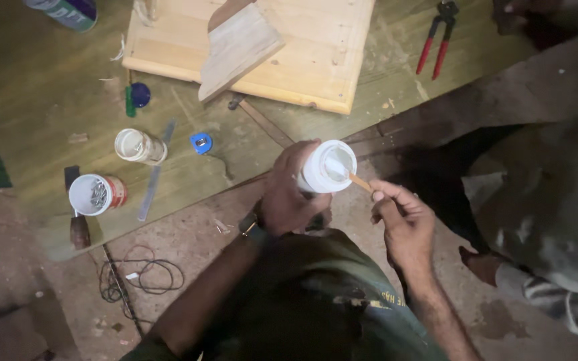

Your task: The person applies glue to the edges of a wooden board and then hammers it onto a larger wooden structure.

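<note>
We see two hands held out in front of the person's chest, above the floor and just off the edge of a green board [48,87]. The left hand [289,194] wraps around a white jar [328,167], fingers curled tight on its side, so the jar sits tipped with its open mouth facing up toward us. A watch [252,227] is on that wrist. The left arm comes up bent from the bottom of the view.

The right hand [403,220] pinches a thin wooden stick [359,182] between thumb and fingers. The stick's far end pokes into the mouth of the jar. The right arm is bent too.

On the green board we see a cup of nails [95,194], another white cup [138,146], a blue tape measure [201,142], a pale wood panel [302,60] and red pliers [436,40]. A black cord [142,274] lies on the floor.
</note>
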